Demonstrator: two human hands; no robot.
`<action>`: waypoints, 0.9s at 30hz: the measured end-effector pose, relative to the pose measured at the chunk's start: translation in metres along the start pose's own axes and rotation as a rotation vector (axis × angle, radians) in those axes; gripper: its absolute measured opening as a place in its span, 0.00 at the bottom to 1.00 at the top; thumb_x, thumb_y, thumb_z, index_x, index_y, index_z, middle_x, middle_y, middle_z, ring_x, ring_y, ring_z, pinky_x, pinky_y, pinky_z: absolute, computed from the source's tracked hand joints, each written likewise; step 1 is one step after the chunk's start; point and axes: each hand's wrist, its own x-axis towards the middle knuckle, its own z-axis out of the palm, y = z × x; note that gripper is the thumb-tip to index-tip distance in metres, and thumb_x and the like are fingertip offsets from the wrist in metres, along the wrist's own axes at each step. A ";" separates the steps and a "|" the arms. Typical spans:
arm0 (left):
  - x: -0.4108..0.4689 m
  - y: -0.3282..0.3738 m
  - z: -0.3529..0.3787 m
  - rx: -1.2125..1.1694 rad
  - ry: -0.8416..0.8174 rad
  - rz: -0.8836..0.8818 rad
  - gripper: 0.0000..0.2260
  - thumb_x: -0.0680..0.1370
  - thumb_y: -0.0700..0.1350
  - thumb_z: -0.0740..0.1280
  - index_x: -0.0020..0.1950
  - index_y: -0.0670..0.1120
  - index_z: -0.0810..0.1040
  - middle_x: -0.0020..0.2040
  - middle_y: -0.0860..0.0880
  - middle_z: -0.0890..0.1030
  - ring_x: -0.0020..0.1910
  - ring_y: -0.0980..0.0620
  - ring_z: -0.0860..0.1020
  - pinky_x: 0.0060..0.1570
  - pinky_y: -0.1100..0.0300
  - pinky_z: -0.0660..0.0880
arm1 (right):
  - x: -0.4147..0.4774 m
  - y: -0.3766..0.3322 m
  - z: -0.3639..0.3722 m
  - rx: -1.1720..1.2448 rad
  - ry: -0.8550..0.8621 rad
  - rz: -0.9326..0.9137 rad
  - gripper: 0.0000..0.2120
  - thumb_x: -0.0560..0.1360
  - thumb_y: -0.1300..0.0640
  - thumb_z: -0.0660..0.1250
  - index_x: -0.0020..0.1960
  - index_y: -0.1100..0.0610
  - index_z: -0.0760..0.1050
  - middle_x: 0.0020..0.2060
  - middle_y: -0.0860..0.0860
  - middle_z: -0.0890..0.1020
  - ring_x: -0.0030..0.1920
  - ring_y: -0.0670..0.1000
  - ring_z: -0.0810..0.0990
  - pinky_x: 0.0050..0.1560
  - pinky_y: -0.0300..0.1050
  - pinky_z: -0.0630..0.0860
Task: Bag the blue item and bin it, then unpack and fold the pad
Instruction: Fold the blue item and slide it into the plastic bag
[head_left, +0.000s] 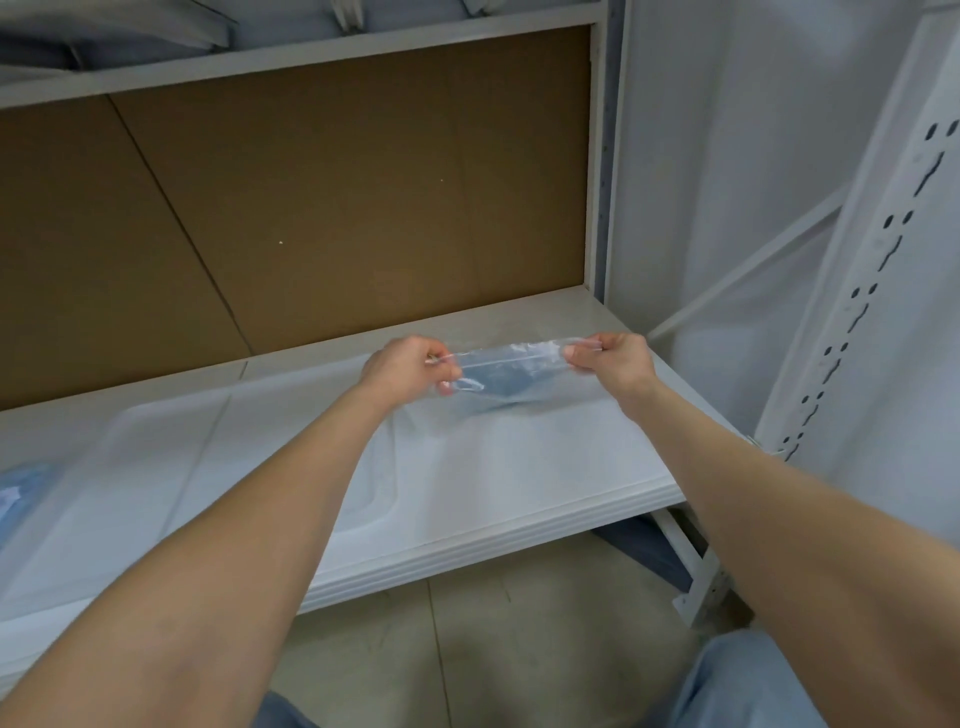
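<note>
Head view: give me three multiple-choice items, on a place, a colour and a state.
1. Where is the clear bag? A on the floor; B held above the white shelf; C in a bin.
2. What colour is the item inside it? A red; B green; C blue.
3. What do the left hand and right hand do? A both pinch the bag's ends; B lie flat; C hang idle.
Answers: B, hands hold it over the shelf; C, blue shows through plastic; A, fingers curl on each end.

No readable text, label, number or sign anywhere.
</note>
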 end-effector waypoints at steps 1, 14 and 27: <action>0.002 -0.002 -0.001 0.011 -0.005 -0.011 0.11 0.72 0.54 0.68 0.34 0.49 0.79 0.40 0.53 0.84 0.46 0.50 0.78 0.47 0.58 0.72 | 0.001 0.000 0.000 0.011 -0.004 0.013 0.13 0.71 0.56 0.75 0.50 0.63 0.79 0.39 0.53 0.82 0.39 0.49 0.79 0.46 0.36 0.75; -0.001 0.032 0.020 0.126 0.055 -0.008 0.14 0.71 0.58 0.70 0.53 0.55 0.81 0.54 0.56 0.82 0.59 0.53 0.77 0.62 0.57 0.69 | -0.001 0.000 0.002 0.105 -0.131 0.045 0.08 0.73 0.70 0.69 0.39 0.62 0.73 0.44 0.59 0.81 0.34 0.48 0.83 0.43 0.33 0.81; 0.001 0.100 0.048 -0.077 0.048 -0.025 0.06 0.74 0.53 0.70 0.47 0.54 0.83 0.50 0.55 0.84 0.54 0.50 0.79 0.60 0.52 0.73 | -0.019 -0.005 -0.018 0.060 -0.169 0.042 0.03 0.76 0.64 0.68 0.43 0.60 0.76 0.37 0.56 0.80 0.34 0.47 0.78 0.36 0.38 0.71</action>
